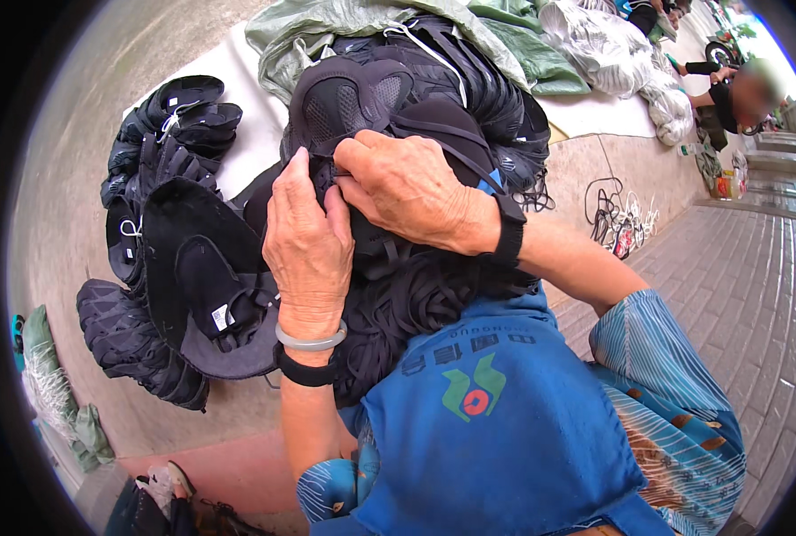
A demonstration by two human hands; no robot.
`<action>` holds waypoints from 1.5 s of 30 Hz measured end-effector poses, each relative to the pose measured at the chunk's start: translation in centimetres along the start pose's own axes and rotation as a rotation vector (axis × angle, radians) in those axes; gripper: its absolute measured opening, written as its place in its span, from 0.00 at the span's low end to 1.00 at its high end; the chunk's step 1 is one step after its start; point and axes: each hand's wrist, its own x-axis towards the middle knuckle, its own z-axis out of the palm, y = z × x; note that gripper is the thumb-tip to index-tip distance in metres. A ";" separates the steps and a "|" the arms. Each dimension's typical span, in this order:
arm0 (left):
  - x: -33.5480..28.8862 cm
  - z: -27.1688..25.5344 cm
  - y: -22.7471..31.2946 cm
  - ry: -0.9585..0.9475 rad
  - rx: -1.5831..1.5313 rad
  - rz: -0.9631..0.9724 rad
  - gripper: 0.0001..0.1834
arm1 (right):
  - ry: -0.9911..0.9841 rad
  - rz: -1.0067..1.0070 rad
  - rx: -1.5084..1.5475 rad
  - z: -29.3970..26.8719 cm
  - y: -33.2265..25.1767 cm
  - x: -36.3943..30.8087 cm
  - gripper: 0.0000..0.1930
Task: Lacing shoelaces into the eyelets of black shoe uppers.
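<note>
A black shoe upper (333,109) with a mesh toe lies in front of me, its toe pointing away. My left hand (310,241) grips its near side, the fingers closed along the edge and the thumb toward the middle. My right hand (416,189) is closed in a pinch over the lacing area, its fingertips almost touching the left hand. What is between those fingertips is too small and dark to make out. A bundle of flat black laces (407,308) lies across my lap, just below both hands, over a blue apron (514,420).
Black shoe uppers (179,121) are stacked at the left, with a large open one (206,268) nearer. More uppers (496,107) are heaped beyond my hands, under green sacking (371,22). Loose cords (625,219) lie on the floor at right. Another person (728,98) is at far right.
</note>
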 end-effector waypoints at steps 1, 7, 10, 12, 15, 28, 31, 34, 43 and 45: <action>0.2 -0.2 0.2 -0.061 0.040 -0.007 0.25 | 0.008 0.045 -0.036 0.1 -0.2 0.0 0.07; 1.0 -0.7 0.6 -0.224 0.205 -0.013 0.24 | 0.106 0.145 -0.131 1.6 0.2 0.4 0.09; 1.9 -0.9 0.2 -0.348 0.208 -0.015 0.22 | 0.118 0.150 -0.133 1.5 0.7 0.0 0.10; 2.3 -1.3 -0.3 -0.404 0.153 -0.061 0.22 | 0.116 0.124 -0.106 1.5 0.3 0.0 0.10; 2.2 -1.6 -2.5 -0.353 -0.023 -0.017 0.20 | 0.022 0.120 -0.124 1.3 -0.5 0.0 0.12; 2.3 -1.2 -3.6 -0.318 -0.199 -0.018 0.19 | 0.023 0.137 -0.173 2.3 -0.5 0.5 0.11; 2.5 -2.1 -2.6 -0.401 -0.251 -0.204 0.21 | 0.081 0.141 -0.202 2.9 -0.2 0.7 0.13; 2.5 -2.4 -2.3 -0.428 -0.231 -0.300 0.19 | 0.079 0.143 -0.186 2.8 0.1 0.7 0.12; 3.4 -1.5 -2.9 -0.347 -0.393 -0.436 0.11 | 0.141 0.135 -0.131 2.6 -0.1 0.4 0.11; 3.4 -0.9 -3.5 -0.339 -0.429 -0.446 0.11 | 0.119 0.158 -0.108 2.4 -0.1 0.4 0.11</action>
